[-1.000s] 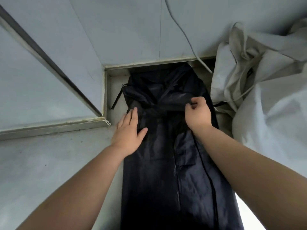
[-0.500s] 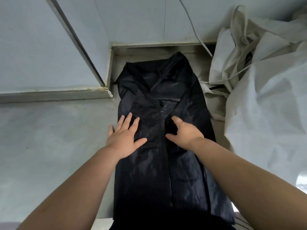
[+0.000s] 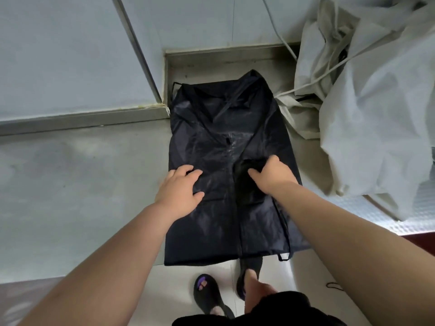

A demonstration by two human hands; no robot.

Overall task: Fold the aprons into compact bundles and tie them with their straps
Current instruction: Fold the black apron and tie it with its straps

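Observation:
A dark navy apron [image 3: 226, 142] lies flat and lengthwise on a grey counter [image 3: 82, 196], folded into a long narrow panel. One thin strap loops out at its near right corner [image 3: 283, 257], another at the far left corner [image 3: 175, 87]. My left hand [image 3: 181, 190] rests on the left side of the apron, fingers bent with the tips pressing the cloth. My right hand [image 3: 273, 176] lies on the right side, thumb and fingers spread around a raised fold of the fabric.
A heap of white cloth bags [image 3: 367, 97] crowds the right side, touching the apron's edge. A metal ledge [image 3: 82, 116] and wall bound the far side. Below the counter's near edge are my feet in black sandals [image 3: 209, 295].
Both hands have slid toward me along the apron, from its upper part to its middle. The view has pulled back, and the counter's near edge and my feet have come into sight.

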